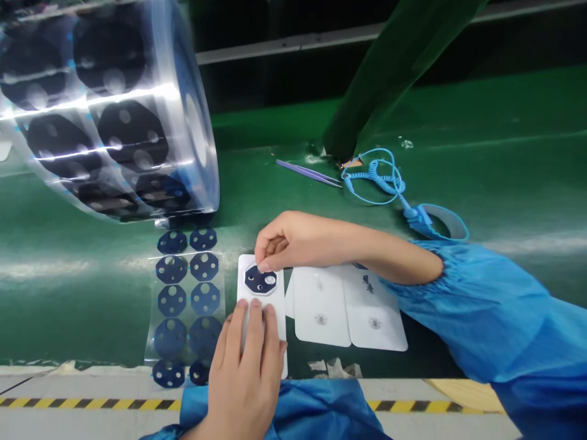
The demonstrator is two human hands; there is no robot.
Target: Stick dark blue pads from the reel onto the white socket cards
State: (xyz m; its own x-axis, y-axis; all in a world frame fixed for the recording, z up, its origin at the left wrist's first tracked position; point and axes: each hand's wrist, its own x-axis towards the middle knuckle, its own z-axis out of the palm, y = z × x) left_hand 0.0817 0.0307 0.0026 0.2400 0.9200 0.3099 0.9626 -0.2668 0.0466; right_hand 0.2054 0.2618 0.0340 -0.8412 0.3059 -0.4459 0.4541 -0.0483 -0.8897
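A white phone-shaped back cover [244, 287] lies upright on the green bench, with an octagonal camera area near its top. Over that area sits a dark octagonal film sticker [260, 279] with several round holes. My left hand [250, 354] rests flat on the lower part of the cover, fingers stretched out and steadying it. From the upper right, my right hand [287, 241] reaches in with thumb and forefinger pinched at the sticker's top edge. The other right fingers are curled in.
A large roll of dark film stickers [114, 116] stands at upper left, its unrolled strip [188, 299] running to the front edge. More white covers [323, 305] lie right of my hands. Behind are purple tweezers [308, 173] and a blue coiled wrist strap [419, 220]. A green post [380, 79] rises behind.
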